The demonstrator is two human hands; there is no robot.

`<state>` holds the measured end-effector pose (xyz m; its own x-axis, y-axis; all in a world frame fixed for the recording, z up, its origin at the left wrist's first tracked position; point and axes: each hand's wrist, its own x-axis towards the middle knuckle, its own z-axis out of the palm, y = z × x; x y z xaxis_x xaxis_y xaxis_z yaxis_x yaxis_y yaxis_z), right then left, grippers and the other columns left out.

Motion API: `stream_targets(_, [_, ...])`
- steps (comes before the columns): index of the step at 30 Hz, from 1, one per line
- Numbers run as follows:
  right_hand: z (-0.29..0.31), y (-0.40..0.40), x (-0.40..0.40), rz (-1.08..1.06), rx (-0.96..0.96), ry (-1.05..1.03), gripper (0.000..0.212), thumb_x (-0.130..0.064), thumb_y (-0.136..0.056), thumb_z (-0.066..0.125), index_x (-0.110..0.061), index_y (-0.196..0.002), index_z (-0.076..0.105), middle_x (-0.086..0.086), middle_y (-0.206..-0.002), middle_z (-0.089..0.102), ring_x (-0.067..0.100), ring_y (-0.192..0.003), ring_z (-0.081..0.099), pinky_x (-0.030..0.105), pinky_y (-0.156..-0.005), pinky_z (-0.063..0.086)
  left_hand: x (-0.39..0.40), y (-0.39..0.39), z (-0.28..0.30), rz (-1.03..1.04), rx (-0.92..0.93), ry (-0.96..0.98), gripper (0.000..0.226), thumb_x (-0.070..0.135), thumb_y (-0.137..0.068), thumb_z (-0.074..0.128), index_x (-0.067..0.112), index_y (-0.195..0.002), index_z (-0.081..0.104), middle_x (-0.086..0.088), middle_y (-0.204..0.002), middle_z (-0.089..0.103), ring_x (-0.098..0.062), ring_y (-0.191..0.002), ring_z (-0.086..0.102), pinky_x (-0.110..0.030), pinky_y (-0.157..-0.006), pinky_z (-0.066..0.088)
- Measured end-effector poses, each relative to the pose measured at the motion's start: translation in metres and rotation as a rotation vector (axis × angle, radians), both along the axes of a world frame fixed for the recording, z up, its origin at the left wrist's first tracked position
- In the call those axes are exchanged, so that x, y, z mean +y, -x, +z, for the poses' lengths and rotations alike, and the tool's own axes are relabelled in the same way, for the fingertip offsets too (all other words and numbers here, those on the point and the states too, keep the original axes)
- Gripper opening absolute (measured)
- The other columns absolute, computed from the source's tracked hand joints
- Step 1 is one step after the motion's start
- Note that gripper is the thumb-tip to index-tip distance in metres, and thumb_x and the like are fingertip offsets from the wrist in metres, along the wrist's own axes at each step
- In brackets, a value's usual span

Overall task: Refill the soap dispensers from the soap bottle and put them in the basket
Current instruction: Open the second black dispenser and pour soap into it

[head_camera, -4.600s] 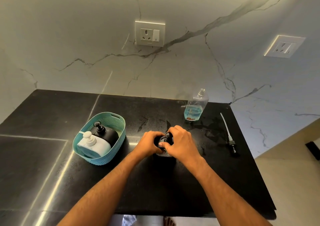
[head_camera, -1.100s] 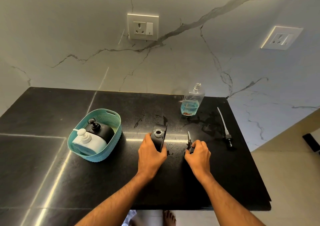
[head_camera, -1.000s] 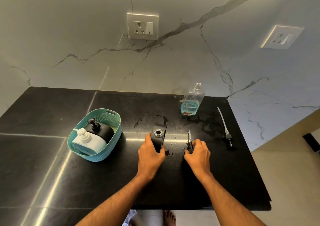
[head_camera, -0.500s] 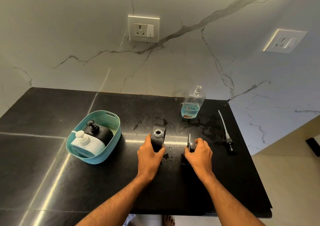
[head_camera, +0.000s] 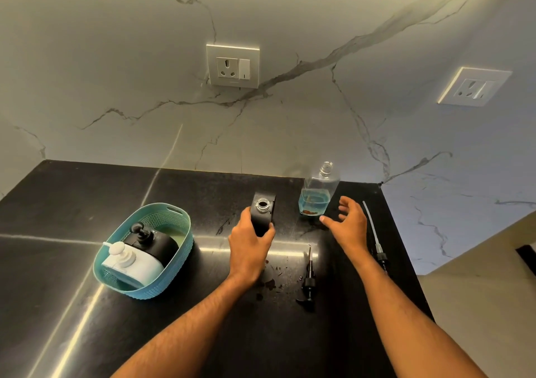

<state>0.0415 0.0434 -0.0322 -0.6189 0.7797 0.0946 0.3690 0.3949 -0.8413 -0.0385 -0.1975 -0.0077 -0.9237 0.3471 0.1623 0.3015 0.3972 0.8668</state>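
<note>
On the black counter, the basket (head_camera: 174, 276) already held two dispensers; the left hand (head_camera: 249, 250) gripped the uncapped black dispenser (head_camera: 262, 212), now slid backward, while the right hand (head_camera: 346, 224), having dropped the pump (head_camera: 309, 279), reached empty-fingered for the soap bottle (head_camera: 317, 192), so pouring looked imminent.

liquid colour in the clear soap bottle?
Blue, filling the lower part of the soap bottle; head view.

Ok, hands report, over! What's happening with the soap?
Left hand grips open black dispenser. Right hand open, reaching for soap bottle. Pump lies on counter, clear of the path.
</note>
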Motion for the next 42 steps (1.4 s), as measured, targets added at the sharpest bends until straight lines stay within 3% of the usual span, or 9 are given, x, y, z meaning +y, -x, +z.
stream_targets(9, [0.001, 0.038, 0.05, 0.191, 0.049, 0.169, 0.101, -0.011, -0.067, 0.093, -0.017, -0.152, 0.038, 0.004, -0.151, 0.049, 0.017, -0.138, 0.047, 0.042, -0.112, 0.044, 0.031, 0.03, 0.009, 0.029, 0.022, -0.004, 0.049, 0.027, -0.089, 0.077, 0.019, -0.131, 0.054, 0.003, -0.118, 0.07, -0.002, -0.096, 0.062, 0.004, -0.07, 0.042])
stream_targets(14, [0.002, 0.054, 0.062, 0.314, 0.104, 0.309, 0.089, -0.001, -0.066, 0.091, -0.026, -0.14, 0.05, -0.007, -0.133, 0.061, 0.014, -0.122, 0.061, 0.035, -0.097, 0.057, 0.042, 0.041, 0.008, 0.041, 0.014, -0.002, 0.049, 0.025, -0.089, 0.078, 0.019, -0.131, 0.055, 0.003, -0.118, 0.07, -0.001, -0.095, 0.063, 0.004, -0.072, 0.043])
stream_targets(18, [0.002, 0.063, 0.066, 0.323, 0.129, 0.355, 0.091, 0.003, -0.064, 0.09, -0.015, -0.144, 0.051, -0.002, -0.13, 0.066, 0.014, -0.116, 0.066, 0.024, -0.085, 0.058, 0.049, 0.046, 0.003, 0.053, -0.001, 0.01, 0.052, 0.025, -0.088, 0.078, 0.017, -0.134, 0.055, 0.002, -0.119, 0.071, -0.002, -0.097, 0.064, 0.003, -0.074, 0.044])
stream_targets(25, [-0.001, 0.066, 0.069, 0.288, 0.145, 0.395, 0.07, -0.001, -0.059, 0.093, -0.012, -0.122, 0.065, 0.003, -0.114, 0.074, 0.019, -0.108, 0.071, 0.039, -0.09, 0.06, 0.056, 0.047, 0.003, 0.061, -0.015, 0.014, 0.05, 0.024, -0.088, 0.079, 0.019, -0.132, 0.055, 0.003, -0.118, 0.07, -0.001, -0.094, 0.062, 0.003, -0.071, 0.044])
stream_targets(28, [-0.002, 0.064, 0.063, 0.268, 0.158, 0.355, 0.068, -0.006, -0.057, 0.096, -0.009, -0.119, 0.068, 0.003, -0.111, 0.075, 0.017, -0.105, 0.072, 0.044, -0.089, 0.06, 0.057, 0.047, 0.003, 0.062, -0.021, 0.012, 0.05, 0.023, -0.088, 0.079, 0.019, -0.132, 0.055, 0.002, -0.119, 0.07, -0.001, -0.095, 0.062, 0.003, -0.072, 0.044])
stream_targets(34, [-0.007, 0.064, 0.047, 0.189, 0.193, 0.189, 0.068, -0.024, -0.053, 0.1, -0.019, -0.114, 0.071, -0.002, -0.109, 0.075, 0.015, -0.104, 0.071, 0.039, -0.087, 0.061, 0.054, 0.048, 0.006, 0.058, -0.016, 0.005, 0.051, 0.024, -0.088, 0.079, 0.02, -0.133, 0.055, 0.002, -0.121, 0.07, -0.002, -0.097, 0.063, 0.001, -0.073, 0.046])
stream_targets(40, [0.02, 0.064, 0.025, 0.12, 0.272, -0.091, 0.051, -0.021, -0.056, 0.099, -0.016, -0.098, 0.07, -0.002, -0.099, 0.067, 0.012, -0.092, 0.065, 0.012, -0.074, 0.052, 0.046, 0.048, 0.012, 0.073, 0.01, -0.006, 0.054, 0.029, -0.087, 0.079, 0.022, -0.134, 0.054, 0.004, -0.121, 0.07, -0.005, -0.101, 0.066, -0.005, -0.077, 0.05])
stream_targets(42, [0.031, 0.063, 0.019, 0.102, 0.303, -0.168, 0.051, -0.019, -0.056, 0.099, -0.012, -0.098, 0.07, 0.0, -0.098, 0.066, 0.008, -0.09, 0.062, 0.01, -0.072, 0.05, 0.044, 0.047, 0.015, 0.075, 0.02, -0.017, 0.053, 0.03, -0.087, 0.079, 0.023, -0.133, 0.054, 0.005, -0.118, 0.07, -0.003, -0.098, 0.066, -0.007, -0.078, 0.051])
